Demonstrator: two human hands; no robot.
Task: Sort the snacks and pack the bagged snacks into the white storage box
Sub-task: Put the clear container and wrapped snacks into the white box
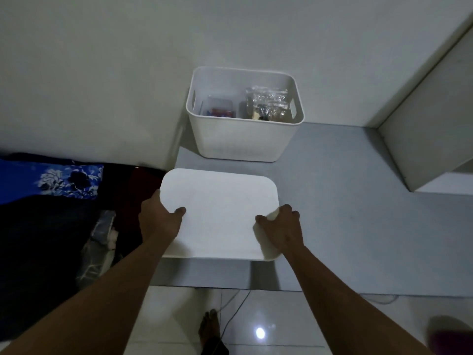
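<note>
Between the hands, the lid (220,213) looks smooth matt plastic; beyond it the white storage box (243,134) also; inside, glossy clear bags (266,101).

White wall (102,60), grey tabletop (345,201), glossy tiled floor (294,311) reflecting a lamp.

Left hand (160,217): bare, forearm uncovered to the frame's edge.
Right hand (281,224): bare, forearm likewise uncovered.
Foot (209,326): bare, dark cloth (216,349) at the ankle.
</note>
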